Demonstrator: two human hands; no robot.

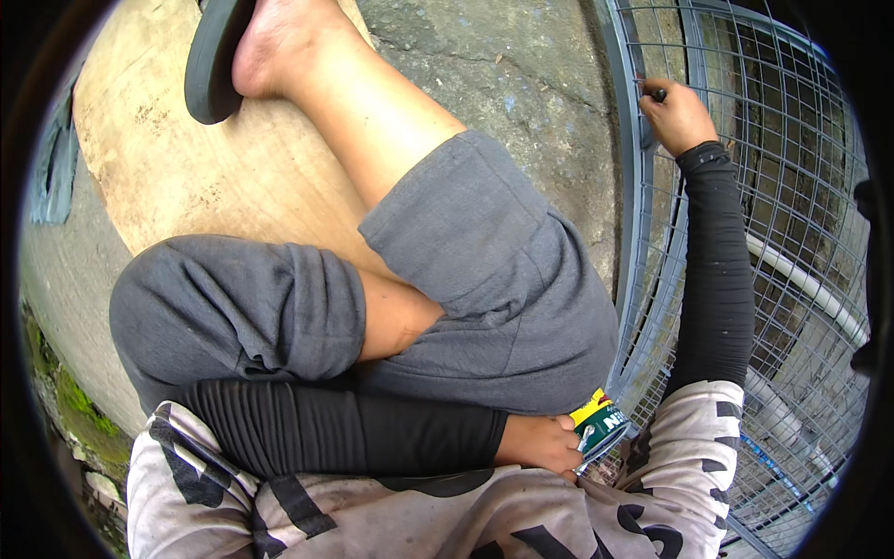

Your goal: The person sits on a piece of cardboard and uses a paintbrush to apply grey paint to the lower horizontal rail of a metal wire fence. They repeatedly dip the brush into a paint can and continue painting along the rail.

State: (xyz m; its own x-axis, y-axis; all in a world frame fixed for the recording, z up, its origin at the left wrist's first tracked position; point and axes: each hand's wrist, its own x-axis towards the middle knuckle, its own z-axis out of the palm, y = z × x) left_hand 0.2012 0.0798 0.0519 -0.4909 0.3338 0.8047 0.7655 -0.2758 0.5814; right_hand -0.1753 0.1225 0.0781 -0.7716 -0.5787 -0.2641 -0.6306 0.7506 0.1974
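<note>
My left hand reaches across my lap, fingers closed on the rim of a small green and yellow can. The can rests by my right thigh, close to the mesh; its contents are hidden. My right arm stretches forward along a blue-grey metal frame with wire mesh. Closed in a fist, my right hand grips a tool with a dark, rounded handle end. The tool's working end is hidden, so its kind does not show. That hand is over the frame's inner bar.
A tan board lies under my bent legs on the concrete floor. A white pipe runs behind the mesh at right. At far left are a grey-blue rag and a mossy edge.
</note>
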